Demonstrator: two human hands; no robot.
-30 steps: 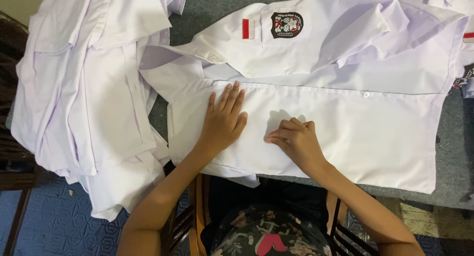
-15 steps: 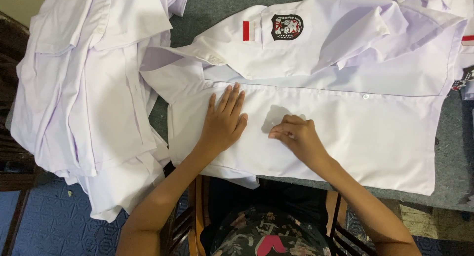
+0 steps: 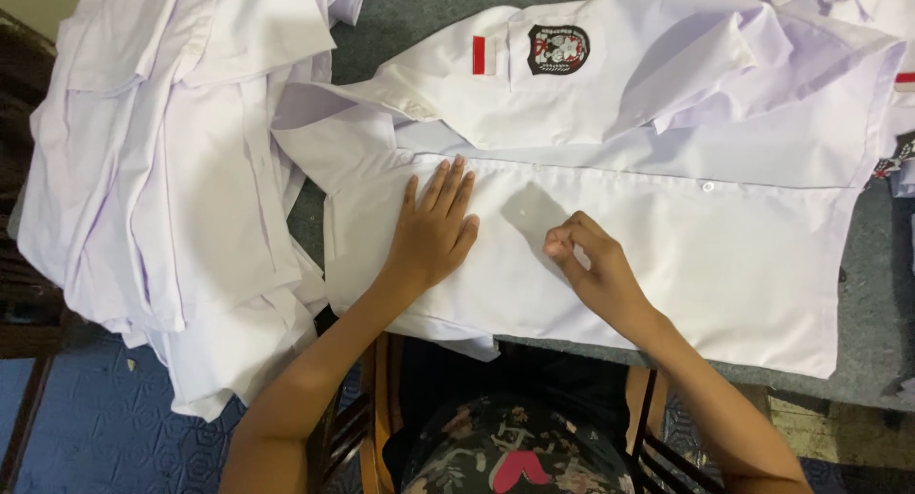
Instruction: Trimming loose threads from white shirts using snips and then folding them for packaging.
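A white shirt (image 3: 667, 170) lies spread on a grey-covered table, its front placket with a small button (image 3: 707, 186) running across the middle. A dark round badge (image 3: 559, 49) and a red-and-white patch (image 3: 484, 55) sit on its upper part. My left hand (image 3: 434, 227) rests flat on the shirt's front panel, fingers apart, pressing the cloth. My right hand (image 3: 591, 265) is a little to the right, fingers curled and pinched together just above the fabric. Whether it holds something small I cannot tell.
A pile of white shirts (image 3: 172, 170) hangs over the table's left side. More white garments (image 3: 858, 8) lie at the top right. The grey table surface (image 3: 877, 294) shows at the right. A wooden chair frame (image 3: 376, 399) and blue floor (image 3: 86, 427) are below.
My right hand has shifted slightly to the right and lifted off the cloth with its fingers pinched. The left hand stays flat in place.
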